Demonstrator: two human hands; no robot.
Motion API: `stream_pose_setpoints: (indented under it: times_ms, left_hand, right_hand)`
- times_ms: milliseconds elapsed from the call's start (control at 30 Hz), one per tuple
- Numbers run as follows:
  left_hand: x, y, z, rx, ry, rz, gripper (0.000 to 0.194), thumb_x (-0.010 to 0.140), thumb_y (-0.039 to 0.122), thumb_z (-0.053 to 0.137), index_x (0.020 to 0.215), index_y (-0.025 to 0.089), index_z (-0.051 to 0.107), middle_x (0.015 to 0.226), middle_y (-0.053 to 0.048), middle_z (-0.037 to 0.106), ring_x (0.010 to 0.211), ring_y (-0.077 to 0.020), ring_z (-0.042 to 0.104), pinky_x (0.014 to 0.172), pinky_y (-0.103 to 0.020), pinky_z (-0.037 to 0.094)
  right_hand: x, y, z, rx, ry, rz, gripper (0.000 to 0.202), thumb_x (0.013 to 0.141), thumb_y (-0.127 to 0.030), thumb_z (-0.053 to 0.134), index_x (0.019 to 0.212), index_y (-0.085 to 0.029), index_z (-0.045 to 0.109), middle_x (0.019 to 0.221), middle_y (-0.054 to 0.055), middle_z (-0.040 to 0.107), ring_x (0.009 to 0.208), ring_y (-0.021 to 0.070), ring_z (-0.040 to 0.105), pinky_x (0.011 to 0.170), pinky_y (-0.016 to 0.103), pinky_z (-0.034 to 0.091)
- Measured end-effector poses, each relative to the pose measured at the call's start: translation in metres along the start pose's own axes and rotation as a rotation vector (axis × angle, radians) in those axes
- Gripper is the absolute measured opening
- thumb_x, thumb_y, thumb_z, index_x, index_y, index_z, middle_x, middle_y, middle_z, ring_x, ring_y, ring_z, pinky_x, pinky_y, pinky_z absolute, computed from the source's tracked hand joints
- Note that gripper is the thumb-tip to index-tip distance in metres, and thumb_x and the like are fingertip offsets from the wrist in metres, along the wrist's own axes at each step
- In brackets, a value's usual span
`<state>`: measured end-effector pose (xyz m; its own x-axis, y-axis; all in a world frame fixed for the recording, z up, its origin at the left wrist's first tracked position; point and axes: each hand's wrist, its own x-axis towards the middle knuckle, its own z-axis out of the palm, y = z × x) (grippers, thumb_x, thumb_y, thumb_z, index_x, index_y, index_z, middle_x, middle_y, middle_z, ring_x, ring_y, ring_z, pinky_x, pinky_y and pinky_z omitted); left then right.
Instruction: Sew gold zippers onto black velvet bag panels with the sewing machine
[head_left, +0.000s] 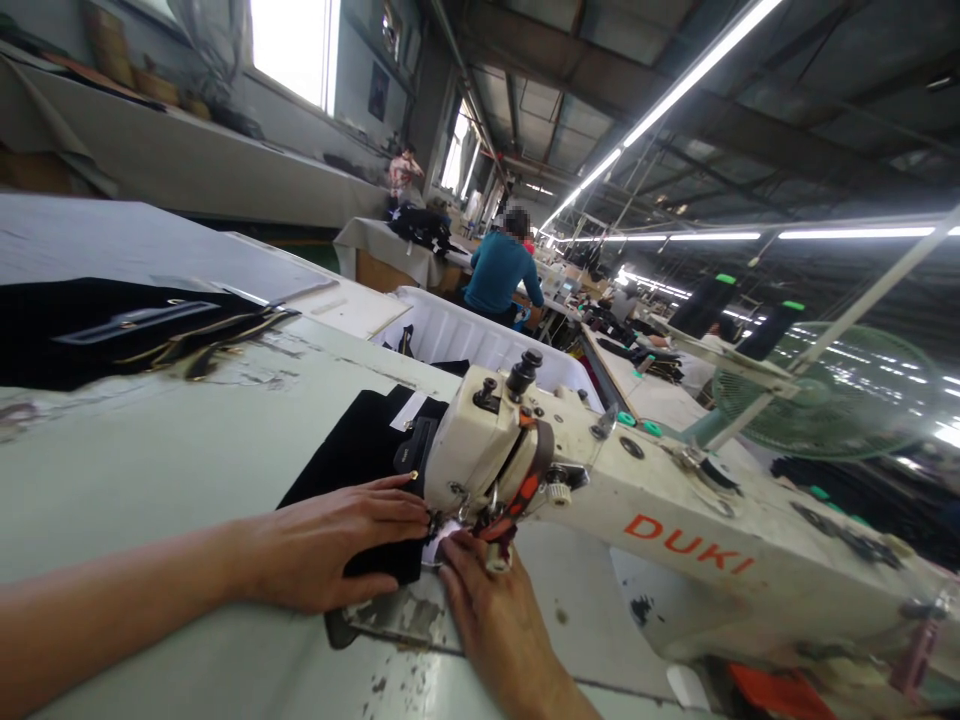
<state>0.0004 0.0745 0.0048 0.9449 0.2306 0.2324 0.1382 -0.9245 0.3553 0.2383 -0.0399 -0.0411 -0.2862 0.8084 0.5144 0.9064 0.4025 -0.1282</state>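
From where I stand, the black cloth (341, 440) lies a little left of the frame's centre, flat on the pale green table (225, 450), its right edge running in under the head of the sewing machine (600, 470). The left hand (322, 550) rests over its lower part, 4 fingers stretched toward the needle area and the thumb spread apart below; it presses rather than clasps. The right hand (491, 600), at bottom centre, has its fingertips bunched just beside the needle area; whether they pinch any cloth, I cannot tell.

I'd judge the cloth light, soft and floppy, quick to wrinkle or skew if pushed from 1 corner. The dark patch (409, 455) on it looks stiffer and a bit slick, so that part should bend less. Nothing seems fragile, though the small gold-coloured stud (414, 475) could catch or scratch.

The best hold looks to be a flat palm on the broad area left of the patch, with 2 or 3 fingertips steadying the edge, clear of the needle.
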Motion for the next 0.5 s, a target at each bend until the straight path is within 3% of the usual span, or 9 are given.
stream_pose_setpoints:
  times_ms: [133, 200, 300, 400, 433, 500]
  left_hand:
    - [0.0, -0.005, 0.005, -0.083, 0.04, -0.005, 0.054, 0.091, 0.031, 0.067, 0.144, 0.025, 0.057, 0.145, -0.006, 0.061, 0.137, -0.0254, 0.054, 0.128, -0.043, 0.023]
    - [0.001, -0.008, 0.007, -0.145, 0.081, -0.067, 0.045, 0.09, 0.036, 0.069, 0.135, 0.03, 0.066, 0.139, -0.003, 0.065, 0.135, -0.0248, 0.056, 0.128, -0.04, 0.025]
    - [0.006, -0.02, 0.007, -0.092, 0.211, -0.346, 0.033, 0.094, 0.04, 0.063, 0.123, 0.027, 0.072, 0.146, -0.006, 0.059, 0.138, -0.0262, 0.052, 0.129, -0.043, 0.022]
    - [0.009, -0.047, 0.002, 0.048, 0.35, -0.735, 0.061, 0.092, 0.048, 0.067, 0.141, 0.014, 0.056, 0.162, -0.018, 0.034, 0.15, -0.0386, 0.029, 0.124, -0.06, 0.023]
    - [0.009, -0.057, -0.001, 0.076, 0.362, -0.83, 0.069, 0.087, 0.05, 0.073, 0.142, 0.013, 0.054, 0.162, -0.02, 0.033, 0.149, -0.0424, 0.028, 0.121, -0.065, 0.025]
    - [0.013, -0.073, -0.005, 0.106, 0.359, -0.939, 0.066, 0.087, 0.048, 0.076, 0.139, 0.015, 0.055, 0.158, -0.018, 0.038, 0.145, -0.0423, 0.035, 0.115, -0.067, 0.032]
  right_hand:
    - [0.001, -0.001, 0.0, -0.01, -0.005, -0.008, 0.033, 0.1, -0.022, 0.052, 0.13, -0.024, 0.066, 0.124, 0.008, 0.072, 0.109, 0.0286, 0.07, 0.096, 0.047, 0.06]
    - [0.0, 0.002, 0.001, -0.025, 0.021, -0.045, 0.03, 0.102, -0.023, 0.048, 0.125, -0.023, 0.068, 0.122, 0.009, 0.073, 0.108, 0.0273, 0.071, 0.094, 0.043, 0.06]
    - [-0.005, 0.016, 0.008, -0.068, 0.106, -0.089, 0.036, 0.106, -0.026, 0.038, 0.117, -0.022, 0.072, 0.116, 0.01, 0.075, 0.102, 0.0245, 0.074, 0.09, 0.036, 0.062]
    - [-0.009, 0.037, 0.023, -0.149, 0.142, -0.29, 0.03, 0.105, -0.03, 0.047, 0.118, -0.024, 0.074, 0.11, 0.009, 0.077, 0.093, 0.0214, 0.077, 0.081, 0.027, 0.063]
    - [-0.01, 0.042, 0.029, -0.174, 0.163, -0.338, 0.03, 0.105, -0.031, 0.049, 0.116, -0.024, 0.076, 0.108, 0.008, 0.078, 0.091, 0.0212, 0.078, 0.078, 0.026, 0.063]
    - [-0.01, 0.047, 0.038, -0.225, 0.221, -0.346, 0.031, 0.105, -0.032, 0.048, 0.109, -0.026, 0.079, 0.103, 0.006, 0.079, 0.086, 0.0214, 0.078, 0.075, 0.027, 0.063]
